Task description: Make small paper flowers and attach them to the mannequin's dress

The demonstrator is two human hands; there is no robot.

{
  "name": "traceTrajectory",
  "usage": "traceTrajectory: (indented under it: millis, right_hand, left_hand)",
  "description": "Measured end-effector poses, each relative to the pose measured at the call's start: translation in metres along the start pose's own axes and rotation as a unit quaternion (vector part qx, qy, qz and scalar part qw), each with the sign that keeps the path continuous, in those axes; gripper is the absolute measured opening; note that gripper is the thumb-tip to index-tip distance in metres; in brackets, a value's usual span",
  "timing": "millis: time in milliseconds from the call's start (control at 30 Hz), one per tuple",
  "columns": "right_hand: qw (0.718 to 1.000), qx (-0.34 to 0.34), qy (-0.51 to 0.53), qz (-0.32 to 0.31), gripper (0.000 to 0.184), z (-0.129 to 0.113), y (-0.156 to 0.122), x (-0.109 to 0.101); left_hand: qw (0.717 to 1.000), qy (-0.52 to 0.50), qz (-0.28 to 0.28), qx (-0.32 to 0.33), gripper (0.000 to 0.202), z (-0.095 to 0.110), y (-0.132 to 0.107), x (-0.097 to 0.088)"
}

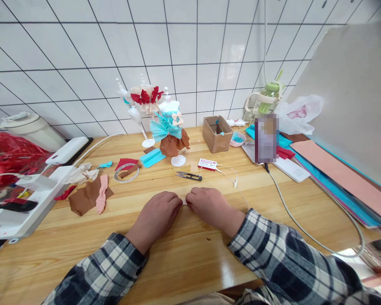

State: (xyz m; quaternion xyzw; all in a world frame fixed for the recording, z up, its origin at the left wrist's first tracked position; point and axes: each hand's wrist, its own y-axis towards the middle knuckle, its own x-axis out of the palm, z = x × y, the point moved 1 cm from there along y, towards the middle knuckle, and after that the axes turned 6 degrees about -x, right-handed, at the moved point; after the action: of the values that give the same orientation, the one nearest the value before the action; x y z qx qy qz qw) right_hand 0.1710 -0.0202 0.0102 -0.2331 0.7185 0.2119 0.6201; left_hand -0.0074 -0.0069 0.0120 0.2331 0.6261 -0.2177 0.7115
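Plaid-sleeved hands [158,215] [208,206] pinch a pale scrap [184,202] near an illegibly lettered box [207,164].

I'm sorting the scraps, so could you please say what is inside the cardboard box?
A small turquoise scrap shows inside the cardboard box, near its back; the near walls hide whatever may lie lower down.

No text we can read, print [207,162] on the red-and-white box [211,167] beyond our right fingers [191,197] too small, pink marking [297,112] on the plastic bag [311,106] farther right unclear
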Motion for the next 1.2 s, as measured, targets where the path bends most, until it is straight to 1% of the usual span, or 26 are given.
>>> traceTrajectory:
  millis: [67, 233, 300, 400, 500, 600, 667, 733, 767, 933, 1100, 1167, 1200]
  right_hand:
    - [1.000, 0.011, 0.008, -0.006, 0.018, 0.000, 0.000, -0.002]
    - [0.999, 0.030, 0.022, -0.032, 0.021, 0.001, 0.002, -0.004]
    - [0.999, 0.031, 0.022, -0.021, 0.022, 0.001, 0.003, -0.004]
    - [1.000, 0.015, 0.015, 0.011, 0.021, 0.001, 0.002, -0.004]
    - [1.000, 0.000, 0.013, 0.024, 0.021, 0.001, 0.002, -0.004]
    - [1.000, 0.005, 0.013, 0.024, 0.022, 0.001, 0.001, -0.006]
    - [0.999, 0.015, 0.009, 0.028, 0.022, 0.002, 0.001, -0.007]
    - [0.999, 0.017, 0.003, 0.035, 0.023, 0.002, 0.000, -0.009]
    - [0.999, 0.014, 0.000, 0.040, 0.023, 0.002, 0.000, -0.010]
    - [0.998, 0.004, -0.006, 0.059, 0.024, -0.001, -0.001, -0.008]
    - [0.998, 0.009, -0.004, 0.059, 0.026, -0.007, 0.000, -0.007]
    - [0.998, 0.005, 0.011, 0.054, 0.025, -0.010, -0.003, -0.013]
    - [0.998, 0.003, 0.027, 0.065, 0.024, -0.010, -0.005, -0.019]
  left_hand:
    - [1.000, 0.006, -0.009, -0.005, 0.027, 0.000, 0.000, 0.000]
    - [1.000, 0.000, -0.008, -0.011, 0.026, 0.001, 0.000, -0.002]
    - [1.000, 0.002, -0.016, -0.006, 0.028, 0.002, 0.001, -0.004]
    - [1.000, -0.004, -0.016, 0.001, 0.030, 0.002, 0.001, -0.004]
    - [0.999, -0.038, 0.008, 0.002, 0.027, 0.000, 0.000, -0.002]
    - [0.995, -0.090, 0.039, 0.002, 0.023, -0.003, -0.002, -0.003]
    - [0.993, -0.101, 0.059, 0.002, 0.031, -0.005, -0.003, -0.006]
    - [0.993, -0.086, 0.080, 0.002, 0.039, -0.005, -0.004, -0.009]
    - [0.993, -0.074, 0.086, 0.001, 0.039, -0.004, -0.004, -0.010]
    - [0.993, -0.030, 0.115, -0.011, 0.022, 0.003, -0.003, -0.008]
    - [0.991, -0.022, 0.128, -0.004, 0.021, 0.007, -0.003, -0.011]
    - [0.991, -0.029, 0.127, 0.002, 0.022, 0.005, -0.003, -0.012]
    - [0.992, -0.033, 0.125, 0.005, 0.022, 0.004, -0.003, -0.012]
